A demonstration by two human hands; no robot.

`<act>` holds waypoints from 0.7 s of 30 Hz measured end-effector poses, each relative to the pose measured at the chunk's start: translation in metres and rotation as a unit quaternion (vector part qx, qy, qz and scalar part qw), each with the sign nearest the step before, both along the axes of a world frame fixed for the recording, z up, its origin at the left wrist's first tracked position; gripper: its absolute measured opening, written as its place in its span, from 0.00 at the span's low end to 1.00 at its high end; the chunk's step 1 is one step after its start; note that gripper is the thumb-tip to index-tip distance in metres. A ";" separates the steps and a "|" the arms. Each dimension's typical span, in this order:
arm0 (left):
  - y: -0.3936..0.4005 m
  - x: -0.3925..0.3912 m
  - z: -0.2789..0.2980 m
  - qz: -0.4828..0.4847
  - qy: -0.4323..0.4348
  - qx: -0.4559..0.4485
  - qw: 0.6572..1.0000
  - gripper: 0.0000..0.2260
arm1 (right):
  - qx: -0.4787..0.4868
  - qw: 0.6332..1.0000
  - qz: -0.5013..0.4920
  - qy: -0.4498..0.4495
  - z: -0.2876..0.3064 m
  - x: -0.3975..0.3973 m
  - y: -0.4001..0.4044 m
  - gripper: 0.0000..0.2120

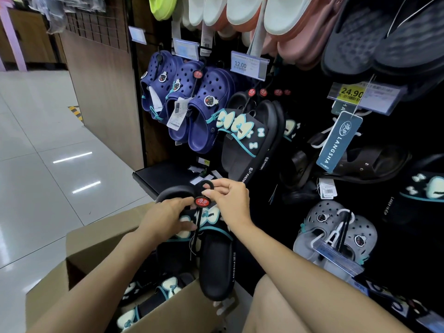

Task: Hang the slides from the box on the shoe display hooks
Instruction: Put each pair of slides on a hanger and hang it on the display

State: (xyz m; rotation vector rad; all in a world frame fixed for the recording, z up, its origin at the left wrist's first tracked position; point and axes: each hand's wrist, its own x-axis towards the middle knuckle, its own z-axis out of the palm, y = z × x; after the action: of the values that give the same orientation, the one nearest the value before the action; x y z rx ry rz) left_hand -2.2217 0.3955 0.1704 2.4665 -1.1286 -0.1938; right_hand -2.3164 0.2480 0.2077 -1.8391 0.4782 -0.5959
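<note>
A pair of black slides (216,263) with pale bows and teal trim is held above the open cardboard box (101,239). My left hand (168,217) grips the pair across the straps. My right hand (230,200) pinches the black plastic hanger loop (206,186) with its red round tag at the top of the pair. Several more of the same slides (153,299) lie in the box. Matching black slides (245,143) hang from a hook on the display just above my hands.
Navy clogs (182,102) hang at the left of the rack, grey clogs (336,234) at lower right, white and pink slides along the top. Price tags (247,64) stick out on hook ends. A wooden panel (105,92) and tiled floor lie to the left.
</note>
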 end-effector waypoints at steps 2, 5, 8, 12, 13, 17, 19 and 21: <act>0.001 0.003 0.001 0.001 0.007 -0.024 1.000 0.20 | 0.012 1.000 -0.020 -0.006 0.000 0.001 -0.004 0.08; 0.001 0.002 0.003 0.019 0.031 -0.058 0.998 0.15 | 0.008 1.000 -0.006 -0.006 0.001 0.002 -0.005 0.08; 0.001 -0.004 0.003 0.035 -0.003 -0.071 0.997 0.13 | 0.005 1.000 0.018 -0.008 0.000 0.003 -0.002 0.09; 0.002 -0.010 0.008 0.050 -0.075 -0.097 0.991 0.14 | 0.004 0.999 0.029 -0.020 0.002 0.002 -0.002 0.09; 0.001 -0.013 0.012 0.043 -0.081 -0.121 0.988 0.13 | 0.003 0.999 0.034 -0.020 0.002 0.002 -0.003 0.09; -0.004 -0.016 0.022 0.042 -0.034 -0.193 0.980 0.06 | -0.013 0.998 0.063 -0.007 0.001 0.000 0.002 0.06; -0.004 -0.013 0.023 0.056 0.038 -0.195 0.978 0.07 | -0.012 0.997 0.071 -0.012 0.000 0.001 0.003 0.07; -0.004 -0.012 0.021 0.044 0.089 -0.188 0.977 0.09 | -0.016 0.997 0.081 -0.008 0.000 0.000 0.002 0.07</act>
State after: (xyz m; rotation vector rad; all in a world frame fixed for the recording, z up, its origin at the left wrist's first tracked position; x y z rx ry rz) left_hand -2.2340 0.3912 0.1915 2.1111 -0.8857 -0.1558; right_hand -2.3163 0.2505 0.2078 -1.8805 0.3062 -0.5096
